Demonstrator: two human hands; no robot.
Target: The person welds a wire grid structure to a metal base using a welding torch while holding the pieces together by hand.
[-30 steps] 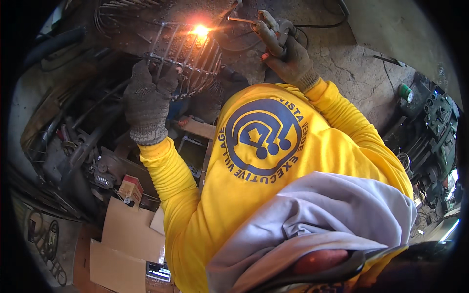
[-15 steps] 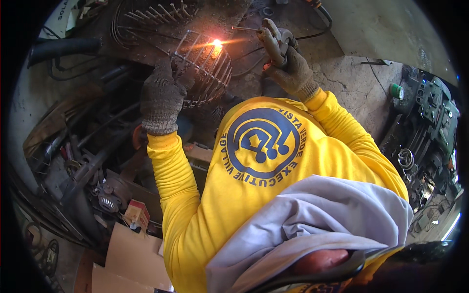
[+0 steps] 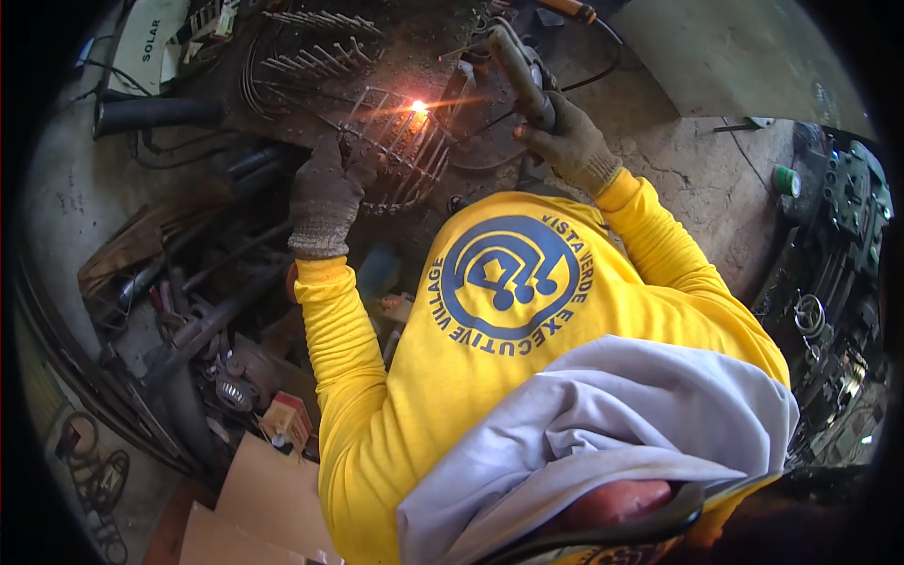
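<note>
My left hand (image 3: 325, 198), in a dark knitted work glove, is closed on the near left side of a basket-like cage of welded metal rods (image 3: 428, 169). On the cage's upper bars a small spot (image 3: 419, 107) glows bright orange-white. My right hand (image 3: 574, 146), gloved too, is wrapped round a welding electrode holder (image 3: 520, 73) to the right of the cage. A thin electrode (image 3: 460, 53) sticks out leftward from its head, above and apart from the glowing spot. My left fingertips are dark and partly hidden against the cage.
Loose short metal rods (image 3: 325, 58) lie on the dark work surface beyond the cage. A dark cylinder (image 3: 160, 114) stands out at the left. Scrap metal, a small box (image 3: 287, 419) and cardboard (image 3: 278, 490) lie lower left; machinery parts (image 3: 852, 207) are at right.
The whole view has shifted slightly, so surroundings sit farther right and lower. The electrode holder is tilted differently, its head farther up and left. The spot still glows; my left hand keeps its grip.
</note>
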